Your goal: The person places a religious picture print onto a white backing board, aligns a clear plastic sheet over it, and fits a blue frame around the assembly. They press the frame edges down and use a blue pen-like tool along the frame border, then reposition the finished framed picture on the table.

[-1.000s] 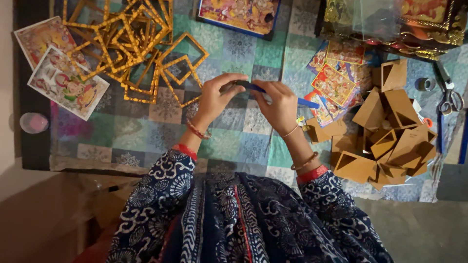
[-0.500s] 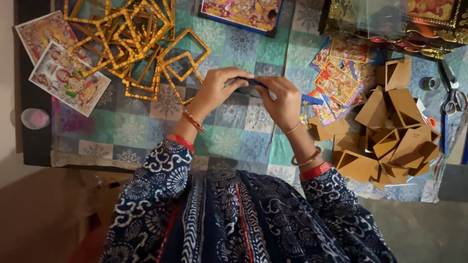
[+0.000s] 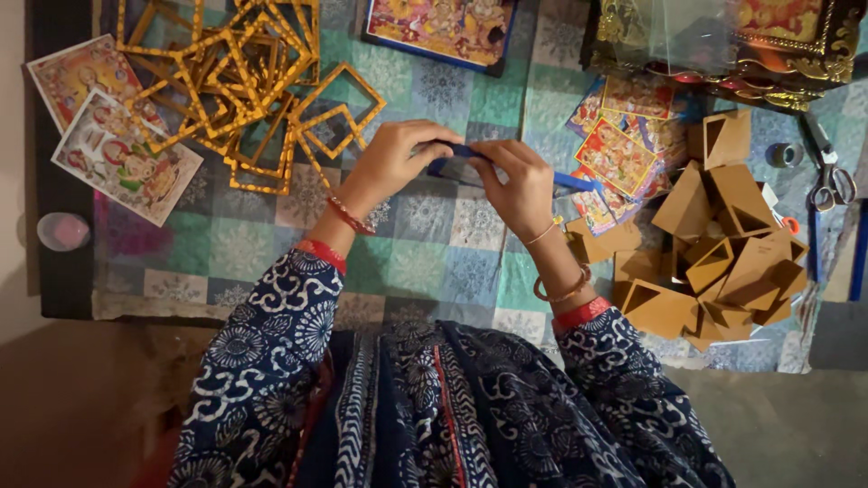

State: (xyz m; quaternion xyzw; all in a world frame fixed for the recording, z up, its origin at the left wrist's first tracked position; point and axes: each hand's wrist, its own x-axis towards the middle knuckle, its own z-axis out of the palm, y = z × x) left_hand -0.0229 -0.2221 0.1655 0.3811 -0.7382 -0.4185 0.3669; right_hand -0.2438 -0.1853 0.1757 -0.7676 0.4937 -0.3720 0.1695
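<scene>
From the head camera I look straight down on a patchwork cloth of teal, blue and pale squares spread over the bench, with a dark border strip along its left edge and bare brown floor showing below it. The light is dim and warm.

My left hand and right hand meet over the middle of the cloth, both pinched onto a small dark blue frame piece held between them just above the surface; my fingers cover most of it, so I cannot make out its full shape.

To my left lies a heap of gold frames, tangled over each other, and two printed pictures at the cloth's edge, near a small pink round tub. To my right is a fan of small colourful cards and a pile of brown cardboard stands. Scissors and a tape roll lie beyond them.

A framed picture and an ornate gilt frame are cut off by the top edge. My patterned blue sleeves hide the bench's near edge
</scene>
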